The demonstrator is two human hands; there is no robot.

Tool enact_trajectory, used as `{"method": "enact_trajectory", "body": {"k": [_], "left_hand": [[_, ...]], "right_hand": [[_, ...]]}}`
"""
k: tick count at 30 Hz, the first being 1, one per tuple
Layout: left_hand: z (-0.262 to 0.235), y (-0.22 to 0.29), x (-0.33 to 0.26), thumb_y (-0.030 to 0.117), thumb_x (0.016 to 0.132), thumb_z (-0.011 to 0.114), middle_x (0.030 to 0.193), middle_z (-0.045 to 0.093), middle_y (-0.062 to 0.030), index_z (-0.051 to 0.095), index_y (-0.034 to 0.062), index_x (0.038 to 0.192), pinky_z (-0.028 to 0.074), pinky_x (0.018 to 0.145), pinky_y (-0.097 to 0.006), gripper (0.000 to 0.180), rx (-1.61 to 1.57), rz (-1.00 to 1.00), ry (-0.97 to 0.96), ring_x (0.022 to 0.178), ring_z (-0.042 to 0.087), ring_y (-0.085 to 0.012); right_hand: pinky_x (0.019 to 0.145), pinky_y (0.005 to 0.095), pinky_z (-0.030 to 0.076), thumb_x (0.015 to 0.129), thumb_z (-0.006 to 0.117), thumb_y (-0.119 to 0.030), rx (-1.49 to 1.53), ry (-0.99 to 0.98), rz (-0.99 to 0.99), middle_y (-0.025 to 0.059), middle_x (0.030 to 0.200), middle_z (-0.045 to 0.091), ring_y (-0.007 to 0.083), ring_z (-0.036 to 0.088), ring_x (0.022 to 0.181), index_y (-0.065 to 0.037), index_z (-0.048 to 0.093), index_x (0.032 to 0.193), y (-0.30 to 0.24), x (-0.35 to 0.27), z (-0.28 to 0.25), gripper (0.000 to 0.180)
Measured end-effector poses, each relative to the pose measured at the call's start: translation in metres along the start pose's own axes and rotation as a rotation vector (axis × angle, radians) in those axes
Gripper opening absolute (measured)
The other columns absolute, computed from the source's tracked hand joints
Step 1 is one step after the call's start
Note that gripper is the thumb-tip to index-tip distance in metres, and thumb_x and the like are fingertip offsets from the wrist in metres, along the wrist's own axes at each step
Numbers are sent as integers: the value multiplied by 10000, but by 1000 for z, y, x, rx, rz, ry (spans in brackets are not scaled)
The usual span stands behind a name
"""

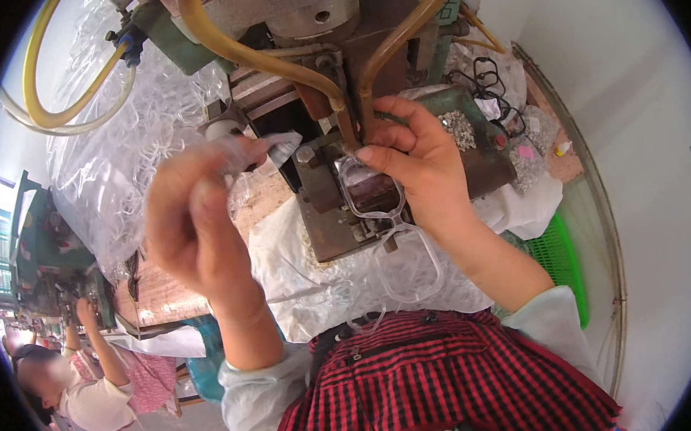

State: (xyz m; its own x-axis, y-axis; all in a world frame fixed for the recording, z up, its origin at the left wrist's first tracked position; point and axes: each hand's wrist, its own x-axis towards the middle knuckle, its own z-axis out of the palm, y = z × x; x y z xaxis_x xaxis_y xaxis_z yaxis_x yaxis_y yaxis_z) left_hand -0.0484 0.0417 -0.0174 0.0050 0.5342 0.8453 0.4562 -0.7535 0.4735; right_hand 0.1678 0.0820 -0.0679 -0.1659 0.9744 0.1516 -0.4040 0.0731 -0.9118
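Observation:
A clear plastic spectacle frame (434,267) hangs at the front of a metal machine fixture (325,217), its upper rim against the fixture and its other rim dangling below. My right hand (426,158) is closed at that upper rim, thumb and fingers beside the nozzle ends. To the left my left hand (201,217) is raised and partly smeared by motion. Its fingertips pinch a small whitish, see-through plastic piece (284,148), whose exact kind I cannot tell. Two yellow hoses (266,59) come down to the fixture between my hands.
Clear bags of transparent frames (144,149) crowd the left. White plastic sheeting (286,288) covers my lap side. Metal shavings (458,130) lie on the machine's right, near black frames (488,77). A green basket (559,261) stands lower right. Another person (93,393) works at far left.

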Motion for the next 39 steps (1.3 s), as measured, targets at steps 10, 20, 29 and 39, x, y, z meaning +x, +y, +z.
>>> {"method": "enact_trajectory", "body": {"k": [10, 20, 29, 39], "left_hand": [[33, 30, -36, 170, 790, 745, 971, 755, -69, 766, 86, 885, 541, 827, -404, 129, 50, 182, -233, 860, 677, -222], [55, 15, -41, 96, 693, 747, 1115, 719, 2, 766, 154, 1022, 505, 995, -470, 335, 121, 201, -530, 760, 542, -204], [50, 13, -36, 62, 699, 726, 1162, 711, -10, 762, 156, 1048, 483, 1033, -484, 364, 77, 170, -586, 783, 555, -214], [-14, 35, -103, 86, 821, 722, 1225, 683, -115, 698, 96, 1121, 454, 1023, -445, 301, 610, -5, -173, 1221, 598, -295]], "right_hand": [[994, 476, 460, 997, 506, -213, -1082, 215, -599, 225, 1230, 639, 411, 606, 1145, 1, 596, 1265, 17, -24, -68, 355], [851, 339, 518, 960, 610, -133, -993, 351, -286, 167, 1014, 712, 273, 691, 952, -33, 659, 1169, 7, -6, -134, 237], [825, 410, 506, 797, 730, -104, -1256, 235, -162, 119, 927, 670, 323, 639, 935, -65, 712, 921, 26, -27, -138, 130], [835, 430, 503, 857, 647, -77, -1437, 312, -154, 139, 1000, 671, 347, 633, 960, -39, 660, 951, 36, -27, -127, 102]]}}
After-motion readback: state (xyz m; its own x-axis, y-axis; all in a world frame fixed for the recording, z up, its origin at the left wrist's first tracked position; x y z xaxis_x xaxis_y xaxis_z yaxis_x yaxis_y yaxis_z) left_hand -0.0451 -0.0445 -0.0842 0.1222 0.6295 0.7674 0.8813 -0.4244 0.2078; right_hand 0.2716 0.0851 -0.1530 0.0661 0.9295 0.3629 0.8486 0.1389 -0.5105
